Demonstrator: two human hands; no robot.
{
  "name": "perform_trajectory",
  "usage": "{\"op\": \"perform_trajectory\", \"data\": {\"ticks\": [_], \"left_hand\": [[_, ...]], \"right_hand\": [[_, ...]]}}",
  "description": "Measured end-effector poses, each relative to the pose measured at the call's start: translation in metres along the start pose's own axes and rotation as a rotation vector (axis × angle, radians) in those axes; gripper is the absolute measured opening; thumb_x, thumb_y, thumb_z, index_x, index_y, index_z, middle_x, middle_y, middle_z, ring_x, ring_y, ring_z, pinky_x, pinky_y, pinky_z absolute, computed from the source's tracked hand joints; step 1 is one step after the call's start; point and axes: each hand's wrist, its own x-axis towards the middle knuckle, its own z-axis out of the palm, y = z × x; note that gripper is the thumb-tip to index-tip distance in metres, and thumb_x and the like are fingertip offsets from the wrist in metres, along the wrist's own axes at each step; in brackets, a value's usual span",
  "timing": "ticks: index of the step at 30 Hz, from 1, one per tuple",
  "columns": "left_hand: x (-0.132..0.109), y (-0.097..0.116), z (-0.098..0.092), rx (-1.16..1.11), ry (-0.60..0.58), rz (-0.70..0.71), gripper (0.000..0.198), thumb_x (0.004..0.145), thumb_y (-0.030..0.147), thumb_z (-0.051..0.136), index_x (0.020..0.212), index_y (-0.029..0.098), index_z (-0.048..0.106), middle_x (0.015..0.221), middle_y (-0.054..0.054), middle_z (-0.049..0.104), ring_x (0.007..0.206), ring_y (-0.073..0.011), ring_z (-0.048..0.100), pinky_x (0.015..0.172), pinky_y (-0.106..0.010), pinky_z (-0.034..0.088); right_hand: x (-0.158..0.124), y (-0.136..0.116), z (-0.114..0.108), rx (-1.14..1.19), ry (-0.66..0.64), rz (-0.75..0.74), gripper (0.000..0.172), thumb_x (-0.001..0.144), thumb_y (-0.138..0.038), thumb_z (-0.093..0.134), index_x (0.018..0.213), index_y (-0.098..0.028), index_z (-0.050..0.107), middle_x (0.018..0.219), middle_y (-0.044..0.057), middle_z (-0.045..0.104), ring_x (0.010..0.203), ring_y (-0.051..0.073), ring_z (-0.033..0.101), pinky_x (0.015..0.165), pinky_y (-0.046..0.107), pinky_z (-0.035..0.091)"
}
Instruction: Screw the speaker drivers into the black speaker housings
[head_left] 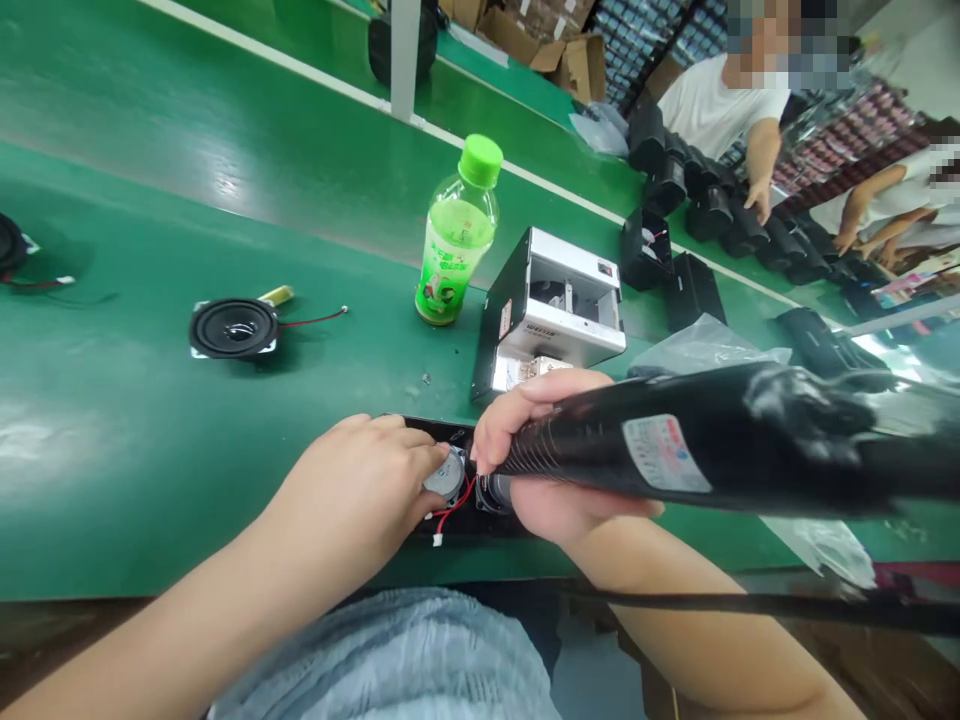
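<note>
My right hand (555,505) is wrapped around a black electric screwdriver (585,440) with a white and red label, its tip pointing down to the left. My left hand (367,480) grips a small speaker (448,474) by its round grey back, fingers curled over its far edge. This speaker lies face down in a long black panel (420,425). Under the screwdriver tip sits a second speaker (491,492), partly covered by my right hand. Red wires (454,518) with a white plug run between the two. The exact tip contact is hidden by my fingers.
Behind my hands stand a silver and black screw feeder (555,305) and a green-capped bottle (457,235). Loose speakers (234,328) lie to the left on the green table. Plastic bags (705,345) and black speaker boxes (694,290) are at right, with people (727,105) beyond.
</note>
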Motion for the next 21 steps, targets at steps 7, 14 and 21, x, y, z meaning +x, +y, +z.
{"op": "perform_trajectory", "data": {"ticks": [7,14,21], "left_hand": [[0.004,0.007,-0.010,0.037,-0.119,-0.098,0.018,0.100,0.030,0.076,0.117,0.028,0.083,0.116,-0.005,0.085,0.114,-0.0338,0.077,0.088,-0.047,0.053],[0.000,0.009,-0.008,0.039,-0.114,-0.115,0.020,0.099,0.029,0.079,0.119,0.028,0.083,0.118,-0.005,0.085,0.111,-0.0343,0.078,0.091,-0.051,0.058],[-0.014,-0.004,0.010,0.021,0.094,-0.008,0.035,0.097,0.031,0.080,0.132,0.027,0.081,0.131,-0.006,0.084,0.110,-0.0329,0.080,0.092,-0.051,0.063]], "right_hand": [[0.002,0.029,-0.005,-0.014,-0.076,-0.214,0.072,0.091,-0.093,0.052,0.121,-0.030,0.067,0.065,-0.003,0.067,0.042,0.016,0.058,0.040,0.029,0.048],[-0.001,0.027,0.000,-0.054,-0.049,-0.207,0.064,0.091,-0.084,0.066,0.124,-0.029,0.066,0.070,-0.003,0.067,0.051,0.017,0.064,0.049,0.032,0.056],[0.034,-0.069,-0.015,-0.076,0.219,-0.168,0.055,0.097,-0.075,0.065,0.127,-0.029,0.069,0.068,-0.006,0.069,0.048,0.015,0.059,0.047,0.031,0.053]]}}
